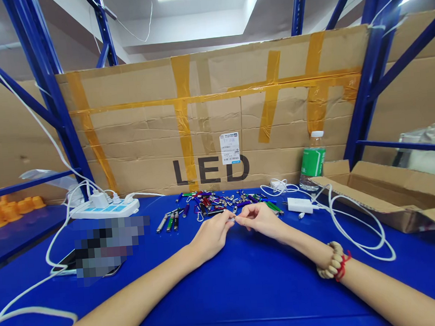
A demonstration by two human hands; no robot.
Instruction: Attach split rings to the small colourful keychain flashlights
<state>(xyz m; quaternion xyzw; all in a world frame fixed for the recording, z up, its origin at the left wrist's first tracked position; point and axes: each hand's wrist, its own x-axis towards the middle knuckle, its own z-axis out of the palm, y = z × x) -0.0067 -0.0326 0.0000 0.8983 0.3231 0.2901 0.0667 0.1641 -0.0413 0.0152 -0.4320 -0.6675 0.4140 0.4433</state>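
My left hand (212, 237) is closed in a pinch over the middle of the blue table. Its fingertips meet those of my right hand (262, 220), which pinches from the other side. A tiny pale, shiny piece shows between the fingertips, too small and covered to name. Just behind my hands lies a heap of small coloured metal tubes (205, 202) with metal clips among them, looking like key-ring torches. To the left of the heap, three such tubes (169, 222) lie side by side, apart from my hands.
A white power strip (111, 208) with plugs stands at the left, behind a blurred-out phone area. At the right are a white charger (300, 205), a looped white cable (378, 221), a green-labelled bottle (313, 162) and an open cardboard box (388, 215). A cardboard wall (145, 138) closes the back.
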